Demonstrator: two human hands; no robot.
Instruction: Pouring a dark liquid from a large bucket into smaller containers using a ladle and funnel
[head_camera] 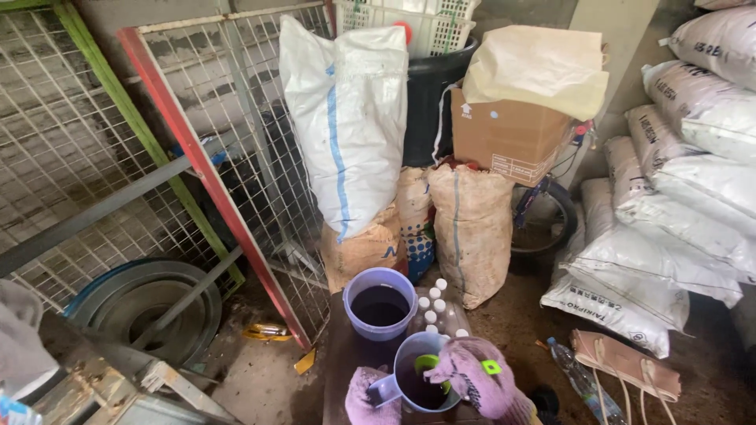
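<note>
Your right hand (475,378), in a purple glove, is closed on the rim of the jug (419,379), and its fingers go a little inside, over the dark liquid. Your left hand (364,397), also gloved, is at the handle side of the jug, low at the edge of the view; I cannot tell if it grips the handle or only touches it. The jug stands on the dark stand (342,354), just in front of the purple bucket (380,301), which also holds dark liquid. The small white-capped bottles (435,308) stand close beside both.

I think the risk is a spill: the glove on a wet rim can slip, and the jug is full enough to slop. If it tips, the liquid goes over the bottles or off the stand's edge. The sacks (471,228) behind are near too.
</note>
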